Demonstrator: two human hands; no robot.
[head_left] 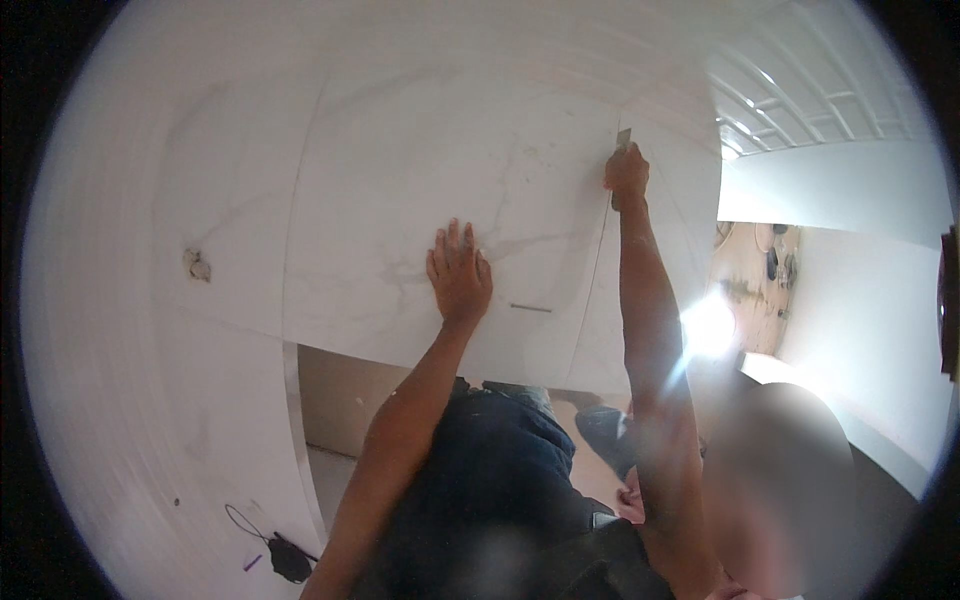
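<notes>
My left hand (460, 272) lies flat, fingers spread, on a large white slab (400, 180) with grey marbled veins. Farther off to the right, my right hand (628, 172) is closed round a putty knife (624, 138). Its flat blade pokes out beyond my fist, beside the seam (600, 250) between this slab and the one to its right. I cannot tell whether the blade touches the seam. A thin grey stick-like piece (530, 308) shows on the slab, between my left hand and the seam.
Another person (780, 490) is close by at the lower right. A bright lamp (708, 325) glares beside my right forearm. A rough hole (197, 265) marks the white surface at the left. A dark object with a looped cord (290, 560) is at the lower left.
</notes>
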